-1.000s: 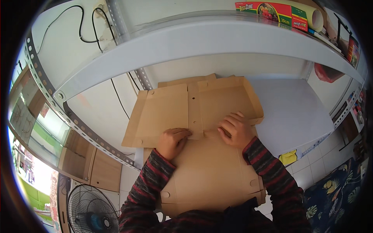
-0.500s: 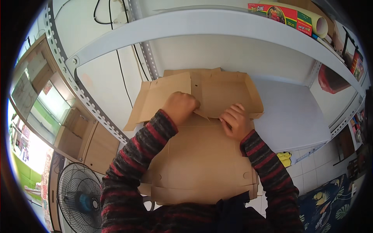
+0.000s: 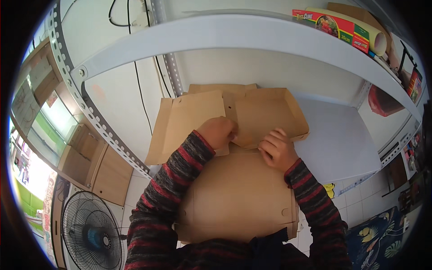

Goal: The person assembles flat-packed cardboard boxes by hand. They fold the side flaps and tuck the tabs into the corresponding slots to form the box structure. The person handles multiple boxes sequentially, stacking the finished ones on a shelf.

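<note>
A brown cardboard box, partly folded, lies open on the shelf, its right part with raised walls and its left panel spread out flat. My left hand is closed, pinching the box's near edge close to the middle fold. At the near right edge my right hand is closed, with bent fingers gripping the front wall. The fingertips of both hands are partly hidden. Between my forearms and against my body lies a stack of flat cardboard sheets.
A grey shelf board extends to the right. Overhead runs a white shelf beam, with a red and green box and a paper roll above it. A black fan stands at lower left. Behind the box lies more cardboard.
My left hand has moved slightly right and down along the near edge. The edge piece that stood up between my hands now lies lower. My right hand stays at its corner.
</note>
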`<state>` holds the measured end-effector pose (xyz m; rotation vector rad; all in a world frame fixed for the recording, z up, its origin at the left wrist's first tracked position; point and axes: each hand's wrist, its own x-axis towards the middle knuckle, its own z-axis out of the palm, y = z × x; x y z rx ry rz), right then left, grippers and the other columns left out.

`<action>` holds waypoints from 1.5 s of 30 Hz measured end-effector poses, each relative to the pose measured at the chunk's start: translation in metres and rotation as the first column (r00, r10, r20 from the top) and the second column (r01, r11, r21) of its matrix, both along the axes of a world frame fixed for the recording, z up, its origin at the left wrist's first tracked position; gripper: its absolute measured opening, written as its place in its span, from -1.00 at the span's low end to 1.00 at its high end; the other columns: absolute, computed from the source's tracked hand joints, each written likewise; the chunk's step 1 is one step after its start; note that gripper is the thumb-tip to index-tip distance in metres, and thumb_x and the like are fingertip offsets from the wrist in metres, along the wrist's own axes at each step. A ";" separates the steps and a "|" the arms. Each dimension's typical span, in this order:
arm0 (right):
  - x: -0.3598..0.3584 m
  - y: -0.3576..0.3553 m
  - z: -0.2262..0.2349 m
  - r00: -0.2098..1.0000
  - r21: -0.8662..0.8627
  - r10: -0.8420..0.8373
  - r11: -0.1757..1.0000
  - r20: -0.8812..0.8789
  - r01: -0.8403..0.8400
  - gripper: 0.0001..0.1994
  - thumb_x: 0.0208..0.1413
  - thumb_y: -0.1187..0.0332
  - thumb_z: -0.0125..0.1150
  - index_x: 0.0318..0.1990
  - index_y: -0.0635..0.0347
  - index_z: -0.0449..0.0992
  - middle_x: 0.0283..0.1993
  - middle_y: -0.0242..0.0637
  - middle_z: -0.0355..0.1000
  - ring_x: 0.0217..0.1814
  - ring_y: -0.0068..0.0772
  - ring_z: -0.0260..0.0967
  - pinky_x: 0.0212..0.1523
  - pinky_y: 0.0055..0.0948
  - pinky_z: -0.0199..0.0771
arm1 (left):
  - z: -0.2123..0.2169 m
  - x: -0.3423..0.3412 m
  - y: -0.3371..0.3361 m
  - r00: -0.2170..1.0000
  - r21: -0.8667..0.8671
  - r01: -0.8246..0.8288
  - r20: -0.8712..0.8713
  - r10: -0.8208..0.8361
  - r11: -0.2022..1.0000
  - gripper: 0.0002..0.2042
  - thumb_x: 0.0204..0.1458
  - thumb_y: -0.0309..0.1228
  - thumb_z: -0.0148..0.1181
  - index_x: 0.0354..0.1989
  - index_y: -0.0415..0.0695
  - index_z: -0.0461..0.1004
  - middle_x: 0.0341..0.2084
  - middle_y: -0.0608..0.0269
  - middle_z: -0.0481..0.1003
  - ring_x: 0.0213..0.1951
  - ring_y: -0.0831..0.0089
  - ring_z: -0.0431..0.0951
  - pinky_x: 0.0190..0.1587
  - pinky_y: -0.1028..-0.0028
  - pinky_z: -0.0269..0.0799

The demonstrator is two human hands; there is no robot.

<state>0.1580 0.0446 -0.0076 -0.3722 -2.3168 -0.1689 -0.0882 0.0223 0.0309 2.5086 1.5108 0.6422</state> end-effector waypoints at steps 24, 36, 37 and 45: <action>-0.017 -0.001 0.001 0.991 0.038 0.037 0.999 -0.127 -0.032 -0.82 -0.23 0.61 0.27 -0.40 0.23 0.47 -0.31 -0.25 0.42 -0.36 -0.22 0.39 -0.32 -0.29 0.42 | 0.014 -0.017 -0.074 0.958 0.230 -0.148 -0.207 0.197 0.962 -0.42 -0.33 -0.67 0.24 0.03 -0.18 0.41 -0.05 0.07 0.48 -0.02 0.07 0.49 0.07 0.23 0.39; -0.017 -0.002 -0.002 0.993 0.062 0.066 0.996 -0.100 -0.060 -0.83 -0.24 0.59 0.27 -0.41 0.24 0.46 -0.32 -0.23 0.40 -0.32 -0.18 0.39 -0.28 -0.26 0.46 | 0.045 -0.037 -0.072 0.979 0.026 -0.166 -0.112 0.168 0.986 -0.62 -0.06 -0.42 0.27 -0.02 -0.26 0.49 -0.03 -0.07 0.48 0.02 0.01 0.47 0.06 0.28 0.40; -0.015 -0.002 -0.004 0.995 0.068 0.054 0.996 -0.088 -0.048 -0.83 -0.23 0.59 0.27 -0.41 0.23 0.46 -0.32 -0.23 0.40 -0.32 -0.18 0.39 -0.28 -0.26 0.46 | 0.043 -0.026 -0.067 0.994 0.049 -0.094 -0.045 0.096 0.994 -0.63 -0.06 -0.40 0.28 -0.05 -0.26 0.50 -0.06 -0.05 0.50 0.00 0.03 0.48 0.05 0.28 0.41; -0.016 -0.004 -0.003 0.995 0.020 0.013 1.000 -0.100 -0.011 -0.86 -0.19 0.61 0.30 -0.45 0.24 0.46 -0.34 -0.21 0.40 -0.36 -0.16 0.39 -0.34 -0.32 0.45 | 0.016 0.009 0.007 0.958 -0.259 0.285 0.110 -0.265 0.923 -0.83 -0.01 -0.45 0.26 -0.27 -0.25 0.57 -0.37 0.12 0.60 -0.30 0.24 0.58 -0.18 0.39 0.46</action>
